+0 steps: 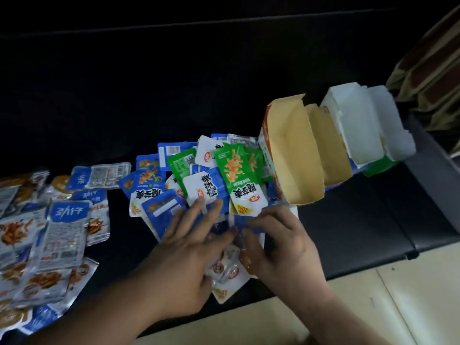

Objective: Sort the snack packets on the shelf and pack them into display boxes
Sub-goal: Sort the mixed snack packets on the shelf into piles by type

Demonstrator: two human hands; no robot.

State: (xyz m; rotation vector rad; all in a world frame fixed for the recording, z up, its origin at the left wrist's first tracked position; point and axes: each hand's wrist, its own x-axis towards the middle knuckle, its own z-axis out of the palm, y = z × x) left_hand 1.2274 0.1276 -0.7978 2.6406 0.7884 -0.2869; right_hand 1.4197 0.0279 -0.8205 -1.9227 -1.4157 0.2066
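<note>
Person stands over a long black shelf with both hands in the middle pile of small foil snack packets. Left hand has its fingers stretched and spread, flat on the blue packets, and its fingertips touch a white packet with black lettering. Right hand is just beside it, fingers bent over the edge of another blue packet. It is blurred, so I cannot tell whether it grips or only touches. White packets with red logos lie under and between the two hands at the near edge of the shelf. A green packet with orange lettering lies tilted on top of the pile, just beyond the right hand and up against the nearest box. Right of the pile stands a row of open cardboard display boxes, insides showing. First is an orange-and-white box with a tan inside, which touches the pile. A second tan-lined box sits right behind it, then a white-lined box with a green outside. At the left end, larger blue-and-silver packets with fried-snack pictures are spread out, apart from the middle pile. A beige tiled floor shows below the shelf, and a striped brown fabric at top right.
</note>
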